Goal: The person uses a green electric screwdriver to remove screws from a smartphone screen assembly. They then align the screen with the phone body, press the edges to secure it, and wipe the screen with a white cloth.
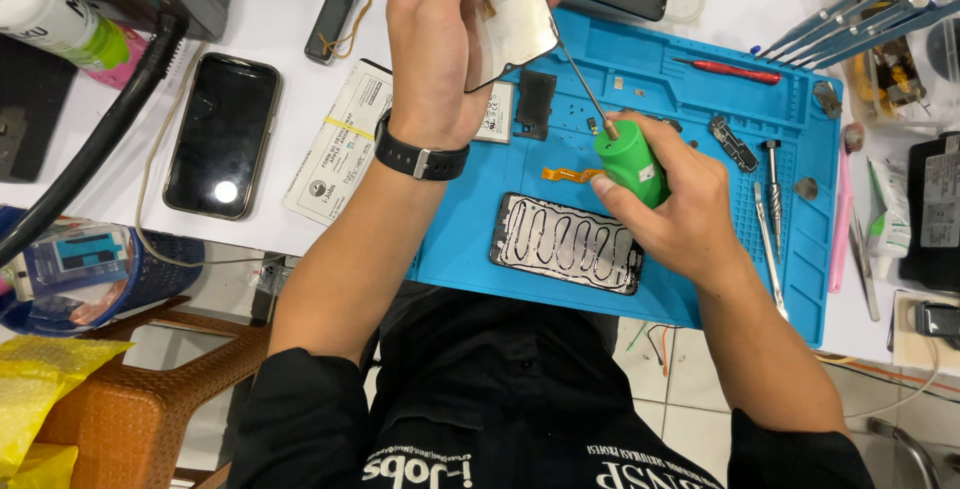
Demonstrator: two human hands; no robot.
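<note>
From the head camera, the left hand [432, 44], a black watch [420, 157] on its wrist, is clamped on a phone screen panel [510, 19] held tilted above the blue mat [700, 99]; the panel's top is cut off by the frame edge. The right hand [680, 209] is closed around a green-handled tool [630, 161], its thin metal shaft reaching up to the panel's lower right edge. Below the hands, an opened phone frame [567, 244] with wavy glue lines lies flat on the mat, an orange flex cable [572, 175] just above it. A white rectangular label slip [340, 144] with black print and a yellow band lies on the white surface [290, 9], between the mat and a dark phone [222, 135]. A white-and-green bottle [55, 14] is cut off at top left. A red screwdriver [728, 71] and small parts, hard to make out, lie on the mat. A blue basket [150, 279] holds packets at left; a brown chair [140, 409] and tiled floor show below.
</note>
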